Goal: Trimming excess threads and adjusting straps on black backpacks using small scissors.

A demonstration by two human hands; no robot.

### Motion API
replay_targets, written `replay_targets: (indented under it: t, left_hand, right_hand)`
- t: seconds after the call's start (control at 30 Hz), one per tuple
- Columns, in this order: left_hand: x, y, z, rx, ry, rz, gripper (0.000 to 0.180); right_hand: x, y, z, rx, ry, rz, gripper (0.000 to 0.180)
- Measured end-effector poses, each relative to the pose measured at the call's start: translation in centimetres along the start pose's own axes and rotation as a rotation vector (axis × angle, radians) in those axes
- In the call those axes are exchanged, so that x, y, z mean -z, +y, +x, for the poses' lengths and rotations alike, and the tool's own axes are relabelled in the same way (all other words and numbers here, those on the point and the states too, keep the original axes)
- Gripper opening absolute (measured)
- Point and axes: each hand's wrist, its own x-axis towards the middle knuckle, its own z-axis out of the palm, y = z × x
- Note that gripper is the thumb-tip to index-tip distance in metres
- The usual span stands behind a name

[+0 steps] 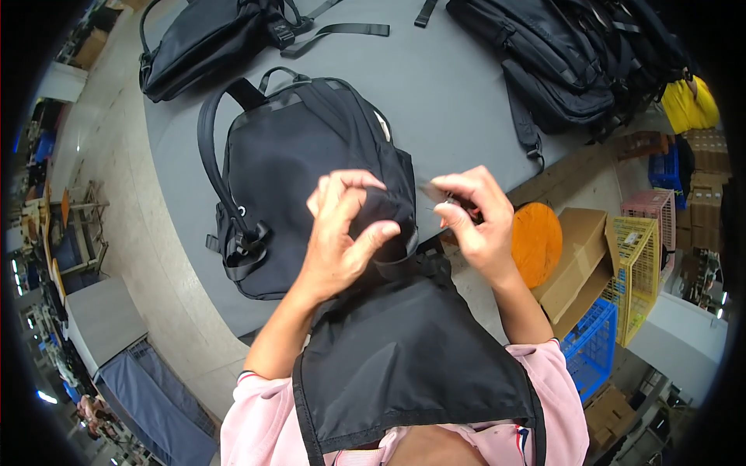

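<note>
Matte-black, rounded fabric backpack (287, 167); strap (207, 147) arched leftward. My right hand (483, 225) pinches small metallic tool (432, 192); my left hand (340, 233), grip unclear.

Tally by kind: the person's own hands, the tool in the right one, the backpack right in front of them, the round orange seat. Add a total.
Hands: 2 (left hand, right hand)
Small metal tool: 1
Black backpack: 1
Round orange seat: 1
Total: 5
</note>
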Motion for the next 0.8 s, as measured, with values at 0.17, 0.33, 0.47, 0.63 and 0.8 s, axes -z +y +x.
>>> replay_targets:
  t: [0.17, 0.33, 0.47, 0.63, 0.8]
  left_hand:
    - [2.0, 1.6, 5.1, -0.254, 0.093, 0.237, 0.031]
    - [2.2, 0.2, 11.2, -0.405, 0.294, 0.539, 0.027]
    - [4.4, -6.2, 12.4, -0.286, 0.323, 0.971, 0.026]
    - [4.7, -12.2, 9.2, 0.050, -0.102, 1.139, 0.026]
    - [3.2, -2.2, 9.7, -0.409, 0.331, 0.901, 0.013]
  right_hand:
    - [-0.4, 0.7, -2.0, -0.197, -0.211, 0.140, 0.034]
    - [-3.3, 5.0, -3.8, -0.335, -0.272, 0.195, 0.028]
    - [-0.8, 5.9, -4.8, -0.383, -0.199, 0.173, 0.025]
    - [2.1, 5.5, -4.3, -0.456, -0.291, 0.006, 0.018]
    - [3.3, 2.5, -1.3, -0.494, -0.094, 0.312, 0.011]
